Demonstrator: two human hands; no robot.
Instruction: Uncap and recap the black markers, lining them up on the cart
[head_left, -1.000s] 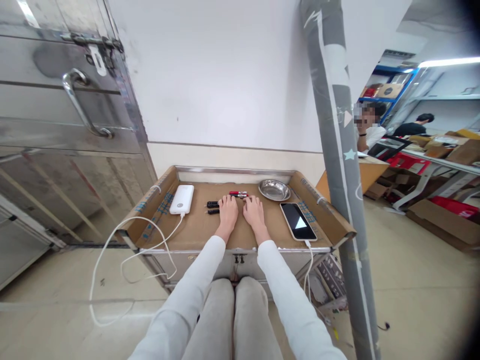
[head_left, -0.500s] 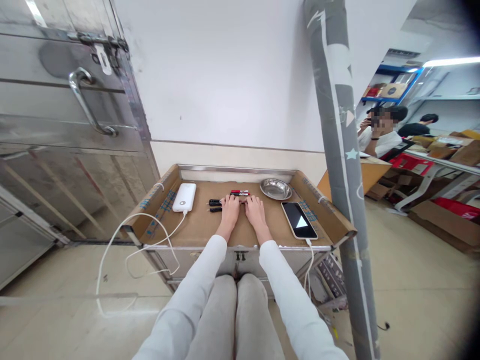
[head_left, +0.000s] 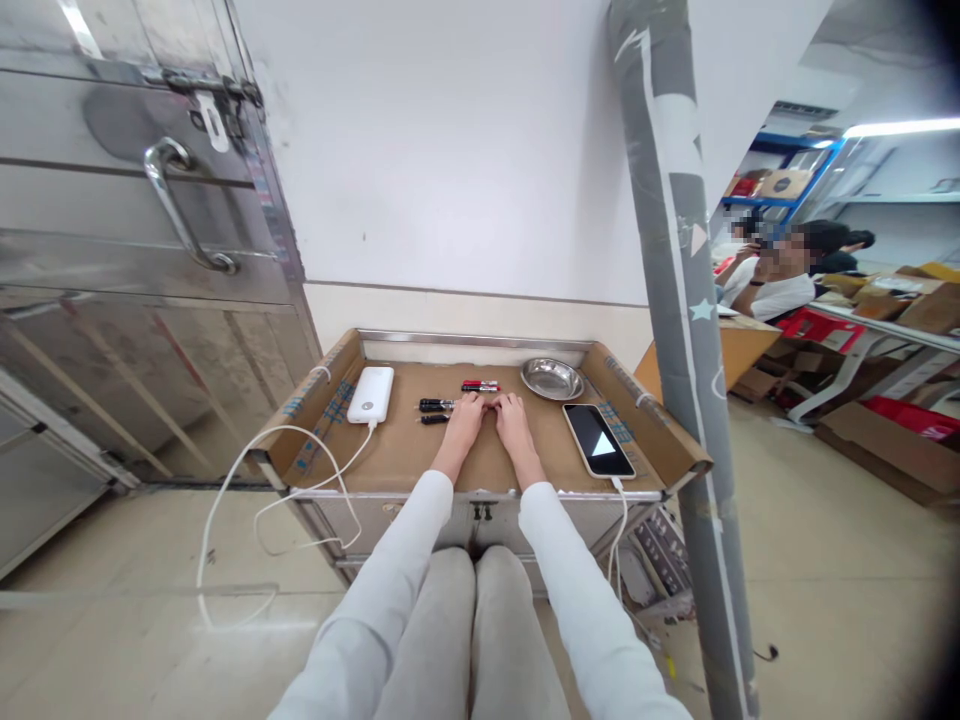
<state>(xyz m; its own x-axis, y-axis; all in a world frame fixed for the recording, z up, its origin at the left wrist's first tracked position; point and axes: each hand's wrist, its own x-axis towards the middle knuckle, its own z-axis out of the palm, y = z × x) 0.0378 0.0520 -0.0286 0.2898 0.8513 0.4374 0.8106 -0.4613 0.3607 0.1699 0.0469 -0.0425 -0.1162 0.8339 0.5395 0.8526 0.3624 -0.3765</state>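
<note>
"What lies mid-frame?"
"Slim black pens [head_left: 431, 406] on matte brown cardboard [head_left: 405, 458], slender red pens [head_left: 471, 384] just above."
"And the grip?"
"Left hand [head_left: 465, 419] and right hand [head_left: 514, 420]: fingers curled, tips close together near centre; whether clamped on anything, I cannot tell."

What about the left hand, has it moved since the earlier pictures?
Yes, slightly: judged against the white power bank, the left hand has shifted to the right, away from it and closer to the right hand.

The left grip [head_left: 465, 418] partly hides the black pens [head_left: 433, 406].
</note>
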